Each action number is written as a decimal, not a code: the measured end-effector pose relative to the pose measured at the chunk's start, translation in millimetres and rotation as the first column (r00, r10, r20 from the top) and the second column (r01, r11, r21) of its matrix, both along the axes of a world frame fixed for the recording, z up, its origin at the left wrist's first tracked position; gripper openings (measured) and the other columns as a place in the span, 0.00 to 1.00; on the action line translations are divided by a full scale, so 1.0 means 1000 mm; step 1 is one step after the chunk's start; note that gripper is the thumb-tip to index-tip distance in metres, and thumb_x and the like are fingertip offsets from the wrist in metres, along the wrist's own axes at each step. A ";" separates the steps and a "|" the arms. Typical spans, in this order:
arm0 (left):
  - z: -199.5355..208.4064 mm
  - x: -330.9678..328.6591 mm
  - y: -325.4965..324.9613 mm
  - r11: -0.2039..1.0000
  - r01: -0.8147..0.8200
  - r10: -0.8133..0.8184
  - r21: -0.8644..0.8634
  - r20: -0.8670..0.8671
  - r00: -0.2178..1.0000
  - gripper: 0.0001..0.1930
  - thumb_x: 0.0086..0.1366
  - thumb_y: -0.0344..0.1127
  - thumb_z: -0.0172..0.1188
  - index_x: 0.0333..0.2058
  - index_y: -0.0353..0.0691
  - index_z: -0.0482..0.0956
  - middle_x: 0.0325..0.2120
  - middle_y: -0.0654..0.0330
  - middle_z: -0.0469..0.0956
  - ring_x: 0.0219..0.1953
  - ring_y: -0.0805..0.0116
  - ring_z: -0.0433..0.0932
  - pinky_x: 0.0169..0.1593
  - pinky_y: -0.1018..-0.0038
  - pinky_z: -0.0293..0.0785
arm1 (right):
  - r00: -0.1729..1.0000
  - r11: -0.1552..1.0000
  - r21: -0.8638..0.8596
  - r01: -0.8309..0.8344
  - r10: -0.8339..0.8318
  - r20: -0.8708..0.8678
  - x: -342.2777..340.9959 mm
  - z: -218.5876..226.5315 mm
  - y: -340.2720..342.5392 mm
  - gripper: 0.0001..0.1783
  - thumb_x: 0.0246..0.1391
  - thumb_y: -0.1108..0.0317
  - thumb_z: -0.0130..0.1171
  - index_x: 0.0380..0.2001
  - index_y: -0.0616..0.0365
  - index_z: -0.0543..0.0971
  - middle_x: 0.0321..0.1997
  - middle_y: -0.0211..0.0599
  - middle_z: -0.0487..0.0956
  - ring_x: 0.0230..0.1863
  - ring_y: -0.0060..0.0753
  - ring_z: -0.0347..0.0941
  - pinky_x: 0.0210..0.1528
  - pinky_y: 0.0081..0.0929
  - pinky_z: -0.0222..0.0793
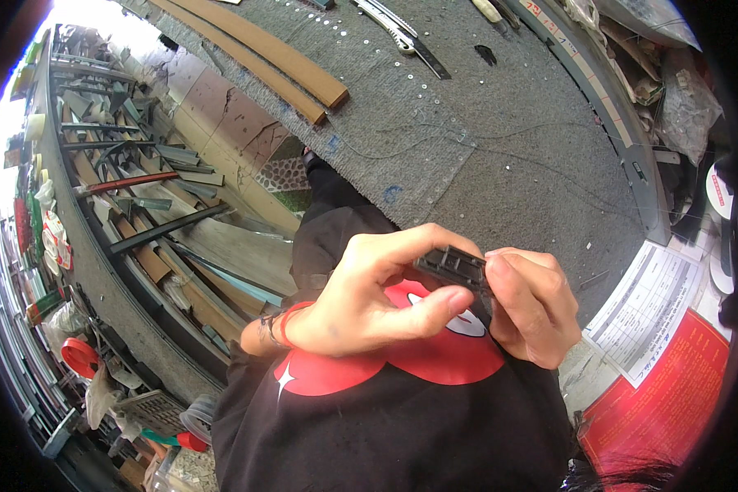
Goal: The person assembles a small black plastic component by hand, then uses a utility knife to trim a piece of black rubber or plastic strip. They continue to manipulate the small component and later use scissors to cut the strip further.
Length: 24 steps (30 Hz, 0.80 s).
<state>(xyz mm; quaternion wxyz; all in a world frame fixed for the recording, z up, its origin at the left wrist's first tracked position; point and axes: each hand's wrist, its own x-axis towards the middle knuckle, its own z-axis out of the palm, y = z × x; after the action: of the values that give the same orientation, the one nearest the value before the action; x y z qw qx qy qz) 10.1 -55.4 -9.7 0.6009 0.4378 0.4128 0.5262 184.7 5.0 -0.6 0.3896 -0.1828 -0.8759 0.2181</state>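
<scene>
Black moulded part (451,267), prob. light, stiff plastic; left grip (357,299) pinches left end, right grip (539,305) right end; edges best, may crack.

The left hand (365,299) is extending across the front of the torso (385,435), its wrist (262,332) lying at the torso's left side. The index finger (422,238) is arching forward; the thumb (422,316) is pointing rightward, tips standing apart. The right hand (537,307) is hovering before the torso's right side, fingers (517,287) curling inward, pinching. A leg (332,184) is reaching forward of the torso.
</scene>
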 end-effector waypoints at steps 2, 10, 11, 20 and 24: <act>0.001 -0.001 -0.001 0.997 0.030 -0.023 -0.072 0.098 0.995 0.13 0.57 0.29 0.57 0.41 0.29 0.71 0.26 0.60 0.77 0.31 0.80 0.74 0.35 0.82 0.72 | 1.000 1.000 0.018 0.009 -0.008 -0.016 -0.002 -0.005 0.001 0.22 0.33 0.82 0.63 0.39 0.66 0.77 0.34 0.39 0.75 0.30 0.35 0.74 0.29 0.25 0.75; -0.010 0.007 0.003 0.978 0.030 0.039 -0.207 0.321 0.946 0.07 0.60 0.28 0.51 0.37 0.32 0.69 0.22 0.63 0.73 0.22 0.83 0.69 0.25 0.85 0.65 | 0.999 0.997 0.072 0.034 -0.033 -0.016 -0.008 -0.019 0.003 0.24 0.31 0.82 0.62 0.40 0.69 0.76 0.34 0.41 0.75 0.31 0.35 0.75 0.28 0.26 0.74; -0.012 0.009 0.004 0.973 0.031 0.052 -0.229 0.348 0.936 0.07 0.59 0.28 0.50 0.36 0.32 0.69 0.22 0.63 0.73 0.21 0.82 0.69 0.24 0.85 0.65 | 0.999 0.997 0.066 0.028 -0.029 0.020 -0.007 -0.019 0.004 0.23 0.31 0.82 0.61 0.40 0.70 0.76 0.34 0.42 0.75 0.31 0.35 0.75 0.28 0.26 0.74; -0.029 0.016 0.015 0.895 0.015 0.226 -0.446 0.483 0.846 0.06 0.52 0.32 0.44 0.27 0.36 0.65 0.12 0.67 0.60 0.13 0.82 0.54 0.16 0.82 0.48 | 0.999 0.997 0.072 -0.001 -0.002 0.036 -0.014 -0.040 0.012 0.14 0.43 0.84 0.59 0.37 0.71 0.76 0.29 0.43 0.75 0.27 0.37 0.75 0.25 0.27 0.72; -0.029 0.017 0.015 0.865 0.022 0.267 -0.501 0.496 0.826 0.04 0.52 0.32 0.44 0.25 0.39 0.64 0.12 0.71 0.55 0.14 0.84 0.50 0.17 0.83 0.45 | 0.997 0.993 0.105 -0.061 0.056 0.049 -0.014 -0.043 0.020 0.20 0.36 0.83 0.61 0.38 0.74 0.74 0.32 0.44 0.75 0.30 0.38 0.74 0.28 0.27 0.72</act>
<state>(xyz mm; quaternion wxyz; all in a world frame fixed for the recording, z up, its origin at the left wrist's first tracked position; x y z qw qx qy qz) 27.0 -40.7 -38.5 0.7476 0.0739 0.3692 0.5472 171.0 25.4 -43.8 0.3718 -0.1411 -0.9000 0.1783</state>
